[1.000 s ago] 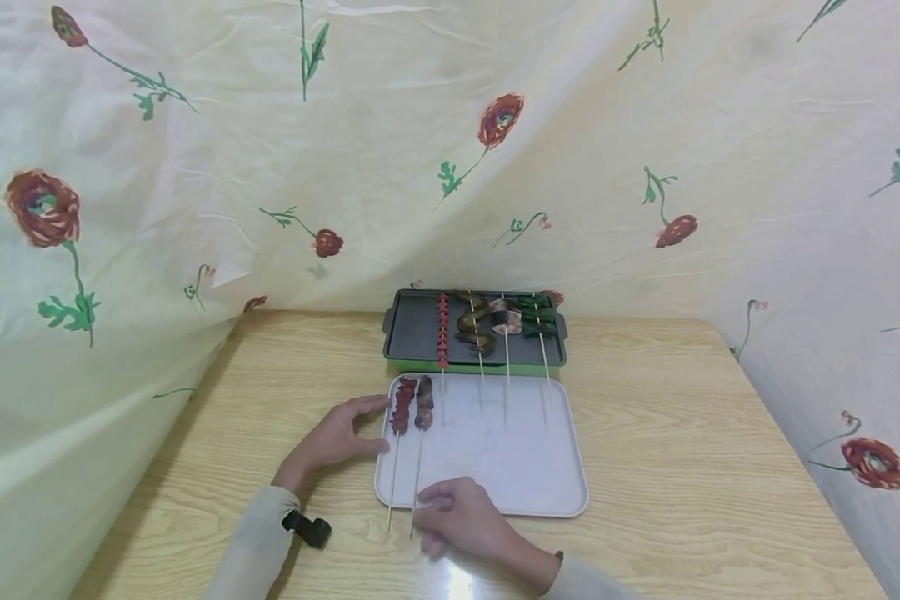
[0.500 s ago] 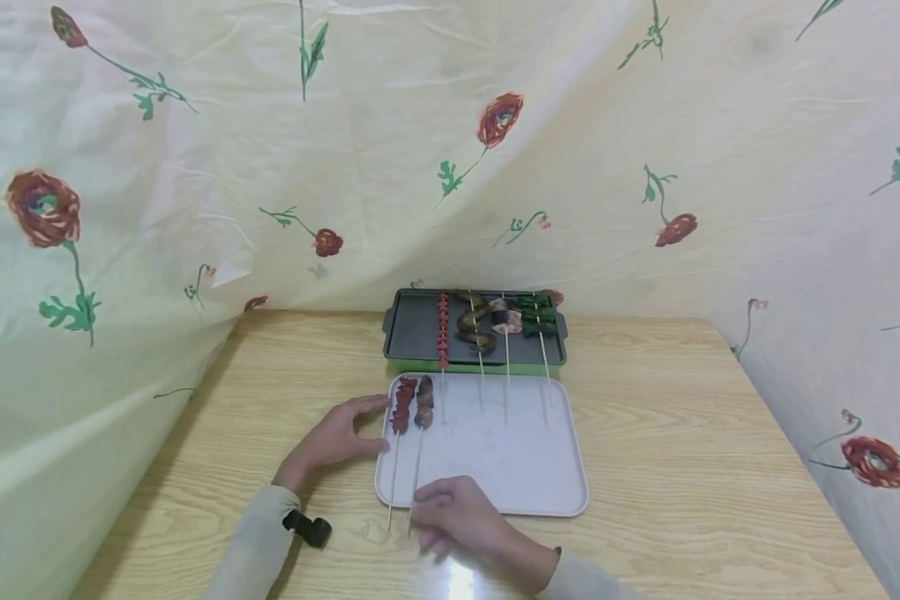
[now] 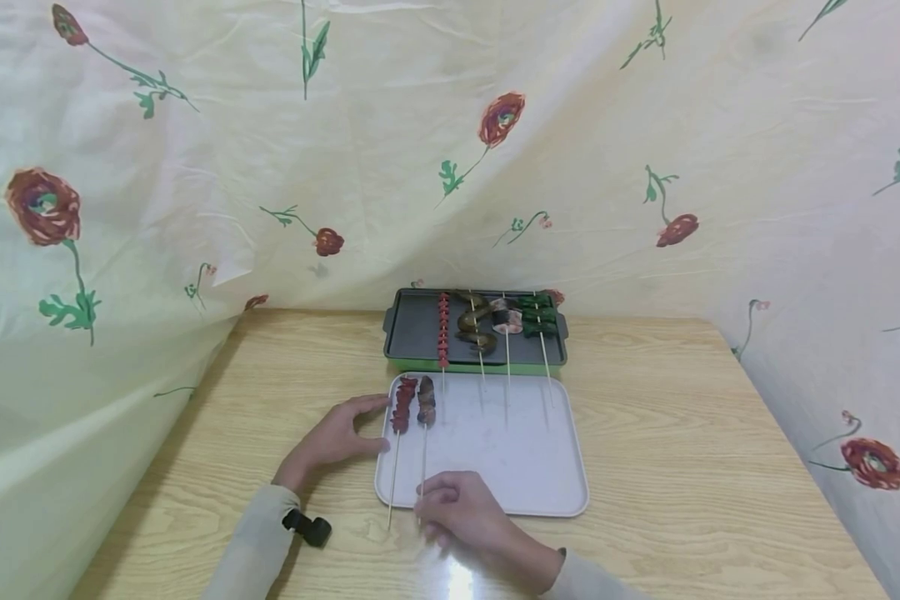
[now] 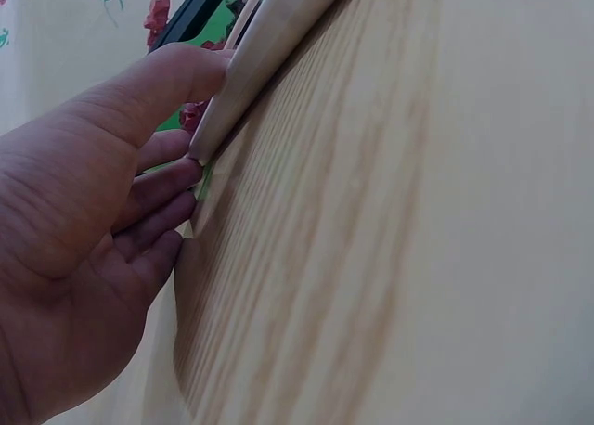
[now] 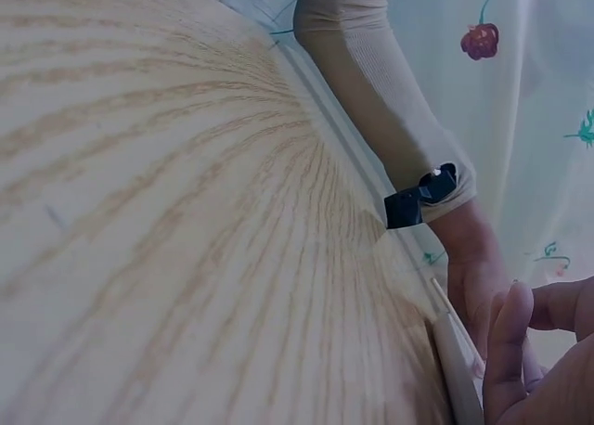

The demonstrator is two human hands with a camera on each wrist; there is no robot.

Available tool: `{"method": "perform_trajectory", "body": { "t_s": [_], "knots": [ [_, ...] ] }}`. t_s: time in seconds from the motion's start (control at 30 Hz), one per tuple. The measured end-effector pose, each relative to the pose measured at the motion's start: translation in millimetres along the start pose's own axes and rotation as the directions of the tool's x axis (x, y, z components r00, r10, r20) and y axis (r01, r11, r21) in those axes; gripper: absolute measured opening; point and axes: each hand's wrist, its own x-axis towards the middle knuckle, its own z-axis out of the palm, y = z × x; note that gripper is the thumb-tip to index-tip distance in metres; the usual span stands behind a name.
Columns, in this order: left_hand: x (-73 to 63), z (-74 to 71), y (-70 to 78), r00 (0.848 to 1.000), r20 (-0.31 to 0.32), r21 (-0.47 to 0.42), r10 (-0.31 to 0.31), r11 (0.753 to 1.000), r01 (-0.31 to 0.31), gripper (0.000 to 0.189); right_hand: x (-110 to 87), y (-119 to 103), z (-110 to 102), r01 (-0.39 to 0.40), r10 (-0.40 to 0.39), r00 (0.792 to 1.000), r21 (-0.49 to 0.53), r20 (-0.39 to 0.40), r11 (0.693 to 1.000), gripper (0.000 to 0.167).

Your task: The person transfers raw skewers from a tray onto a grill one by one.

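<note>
In the head view a white tray [image 3: 495, 467] lies on the table. My left hand [image 3: 337, 435] touches its left rim, thumb and fingers spread apart; in the left wrist view the thumb of that hand [image 4: 102, 165] lies against the rim. Inside the tray's left side is a skewer of red pieces [image 3: 402, 406]. Right beside it lies a skewer of dark brown pieces [image 3: 426, 402], whose stick my right hand [image 3: 465, 512] pinches near the lower end, at the tray's front edge. In the right wrist view my right hand [image 5: 548, 369] shows only partly, at the lower right corner.
Behind the tray stands a green-sided grill with a black plate [image 3: 412, 329]. On it lie a thin red skewer [image 3: 443, 329], a curled brown skewer [image 3: 474, 321], a pale-and-dark skewer [image 3: 506, 317] and a green skewer [image 3: 538, 317], sticks overhanging the tray. Flowered cloth [image 3: 390, 167] hangs behind.
The lower end of the brown skewer's stick has swung right with my right hand, so the skewer lies straighter, a little apart from the red one. My left hand has stayed put.
</note>
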Motion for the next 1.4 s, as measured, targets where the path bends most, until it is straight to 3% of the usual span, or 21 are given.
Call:
{"method": "perform_trajectory", "body": {
  "t_s": [0.37, 0.7, 1.0, 1.4],
  "knots": [
    [-0.9, -0.3, 1.6, 1.0, 0.005, -0.007, -0.03, 1.0, 0.03, 0.076, -8.0, -6.9, -7.3, 0.042, -0.043, 0.999, -0.132, -0.007, 0.99, 0.031],
    [-0.6, -0.6, 3.0, 1.0, 0.0, -0.012, -0.027, 1.0, 0.027, 0.075, -21.3, -19.5, -7.7, 0.058, -0.052, 0.998, -0.194, 0.036, 0.979, 0.029],
    [-0.8, -1.2, 4.2, 1.0, 0.009, -0.006, -0.012, 1.0, 0.012, 0.075, -31.8, -36.9, -7.9, 0.123, -0.107, 0.991, -0.207, 0.082, 0.971, 0.033],
    [0.3, -0.5, 1.9, 1.0, 0.006, -0.009, -0.004, 1.0, 0.004, 0.075, -19.1, -64.2, -14.2, 0.196, -0.189, 0.981, -0.303, 0.055, 0.932, 0.027]
  ]
}}
